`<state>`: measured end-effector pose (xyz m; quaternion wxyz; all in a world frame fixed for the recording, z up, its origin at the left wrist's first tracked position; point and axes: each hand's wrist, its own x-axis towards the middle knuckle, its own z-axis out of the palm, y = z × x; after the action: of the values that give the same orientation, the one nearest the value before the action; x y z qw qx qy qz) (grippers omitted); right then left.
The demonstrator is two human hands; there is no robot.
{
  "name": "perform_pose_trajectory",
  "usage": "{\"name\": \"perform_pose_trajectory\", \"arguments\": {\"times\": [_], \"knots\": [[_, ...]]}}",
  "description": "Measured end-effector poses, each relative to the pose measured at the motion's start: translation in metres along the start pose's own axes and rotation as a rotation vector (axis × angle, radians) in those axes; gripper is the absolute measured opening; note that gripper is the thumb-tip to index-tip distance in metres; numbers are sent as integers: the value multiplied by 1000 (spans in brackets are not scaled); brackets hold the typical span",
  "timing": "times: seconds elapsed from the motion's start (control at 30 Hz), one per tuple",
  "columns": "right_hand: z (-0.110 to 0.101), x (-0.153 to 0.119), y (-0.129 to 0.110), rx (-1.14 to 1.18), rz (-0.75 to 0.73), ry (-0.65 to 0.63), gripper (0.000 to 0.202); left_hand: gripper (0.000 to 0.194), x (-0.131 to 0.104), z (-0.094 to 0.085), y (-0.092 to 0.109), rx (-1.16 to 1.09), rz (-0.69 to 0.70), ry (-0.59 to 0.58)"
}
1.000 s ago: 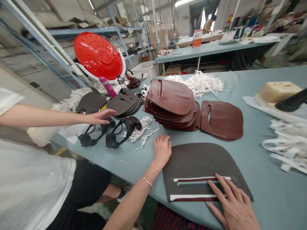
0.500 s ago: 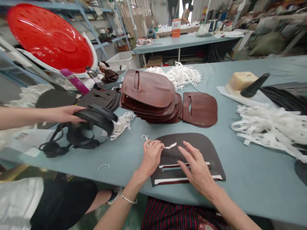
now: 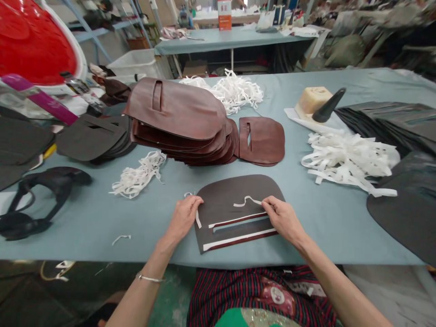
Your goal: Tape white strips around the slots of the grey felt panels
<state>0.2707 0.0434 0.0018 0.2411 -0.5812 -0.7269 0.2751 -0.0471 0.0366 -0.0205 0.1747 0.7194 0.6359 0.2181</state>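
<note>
A dark grey panel [image 3: 235,190] with a rounded far edge lies on the table before me. It has a long slot [image 3: 238,224], and narrow white tape [image 3: 238,239] over dark red-brown leather edging runs beside the slot and near the front edge. My left hand [image 3: 184,215] is closed at the panel's left edge, pinching a short white strip [image 3: 198,220] that hangs from the fingers. At the right side, my right hand [image 3: 282,218] pinches the end of a curled white strip [image 3: 248,200], which trails leftward over the panel.
Beyond the panel stand a stack of brown leather pieces [image 3: 177,109] and a smaller brown piece [image 3: 262,140]. White strips lie in heaps [image 3: 139,175], [image 3: 350,156]. Right: a pale block [image 3: 312,100] and black-handled tool [image 3: 329,105]. Left: black straps [image 3: 51,190] and grey pieces [image 3: 90,138].
My right hand, open before, now pinches a white strip. My left hand has moved to the panel's left edge. A co-worker's arm holding black straps has left view; the view has swung right.
</note>
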Motion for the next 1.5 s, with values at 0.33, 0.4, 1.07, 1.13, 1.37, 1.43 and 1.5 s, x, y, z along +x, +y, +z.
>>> {"name": "perform_pose_trajectory", "arguments": {"times": [0.33, 0.4, 1.07, 1.13, 1.37, 1.43, 1.5], "knots": [[5, -11, 12, 62, 97, -11, 27, 25, 4, -23, -52, 335, -135, 179], [5, -12, 12, 77, 113, -2, 27, 32, 14, -36, -61, 398, -278, 317], [-13, -26, 16, 354, 194, -233, 25, 30, -37, -2, 59, -379, -148, -389], [-9, -30, 17, 367, 222, -209, 25, 29, -43, -2, 52, -413, -181, -365], [20, -17, 2, 702, 376, -5, 30, 39, -3, 4, 29, -513, -308, -229], [23, -10, -1, 767, 395, 31, 32, 40, 10, 1, 23, -540, -321, -227], [21, -7, -1, 797, 418, 26, 32, 38, 16, -4, 21, -551, -324, -233]]}}
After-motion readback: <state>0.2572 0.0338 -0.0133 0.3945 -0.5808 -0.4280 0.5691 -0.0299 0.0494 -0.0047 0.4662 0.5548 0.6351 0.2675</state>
